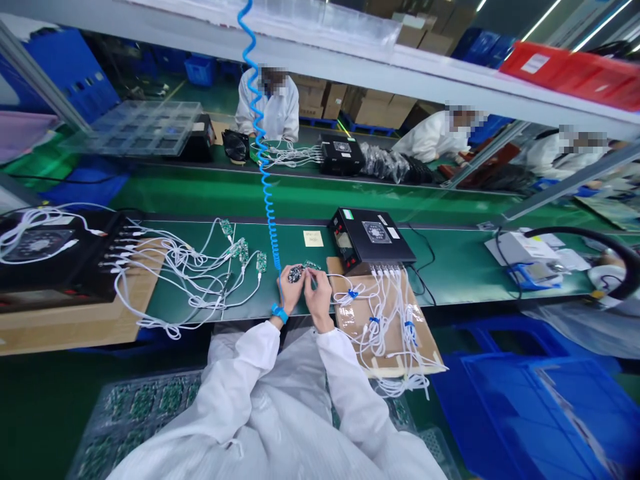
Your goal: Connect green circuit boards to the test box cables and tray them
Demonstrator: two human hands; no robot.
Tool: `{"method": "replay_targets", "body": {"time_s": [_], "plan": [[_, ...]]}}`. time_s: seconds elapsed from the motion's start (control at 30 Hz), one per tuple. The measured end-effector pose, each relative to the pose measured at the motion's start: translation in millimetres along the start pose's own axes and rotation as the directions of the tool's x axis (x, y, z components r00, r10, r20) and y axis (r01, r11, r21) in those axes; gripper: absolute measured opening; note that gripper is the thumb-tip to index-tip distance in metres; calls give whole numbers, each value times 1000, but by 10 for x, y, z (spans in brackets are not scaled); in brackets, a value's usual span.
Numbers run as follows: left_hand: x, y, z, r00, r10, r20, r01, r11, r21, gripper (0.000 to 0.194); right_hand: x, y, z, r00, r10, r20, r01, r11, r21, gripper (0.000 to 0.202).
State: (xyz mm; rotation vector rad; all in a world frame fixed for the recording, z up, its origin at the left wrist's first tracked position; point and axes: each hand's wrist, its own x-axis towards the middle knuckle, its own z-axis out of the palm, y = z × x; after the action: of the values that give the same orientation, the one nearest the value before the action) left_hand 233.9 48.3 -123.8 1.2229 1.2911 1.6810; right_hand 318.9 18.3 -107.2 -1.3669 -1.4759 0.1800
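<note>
My left hand (291, 288), with a blue wrist strap (280, 313), is closed on a small circuit board (296, 274) with dark parts. My right hand (319, 298) meets it at the bench edge, thumb and fingers pinched together; what they grip is too small to make out. Just beyond the fingertips shows a bit of green board (313, 265). A white cable (336, 276) runs from beside my right hand towards a black box with a fan (373, 237). To the left, several green circuit boards (261, 262) lie plugged onto white cables (200, 283).
Another black box (55, 260) feeds the left cables. Cardboard (425, 337) under the right cables overhangs the bench edge. A coiled blue hose (267, 193) hangs down in front of me. Trays of boards (145, 400) lie below. Several co-workers in white sit opposite; blue bins (540, 407) stand at right.
</note>
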Motion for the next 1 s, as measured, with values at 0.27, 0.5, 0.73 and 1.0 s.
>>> {"method": "replay_targets", "body": {"time_s": [0.27, 0.5, 0.73, 1.0], "plan": [[-20, -40, -13, 998, 55, 10, -55, 998, 18, 14, 33, 0, 42, 998, -56, -20, 55, 996, -68, 22], [-26, -82, -18, 997, 76, 3, -76, 996, 46, 15, 64, -10, 73, 998, -46, 35, 48, 997, -54, 23], [-37, -114, -18, 996, 90, -15, -89, 994, 60, 16, 124, 7, 58, 998, -27, 58, 29, 999, -31, 22], [-34, -149, -9, 995, 91, -32, -89, 995, 54, 16, 128, 19, 47, 996, -51, 77, 51, 999, -3, 22]]}}
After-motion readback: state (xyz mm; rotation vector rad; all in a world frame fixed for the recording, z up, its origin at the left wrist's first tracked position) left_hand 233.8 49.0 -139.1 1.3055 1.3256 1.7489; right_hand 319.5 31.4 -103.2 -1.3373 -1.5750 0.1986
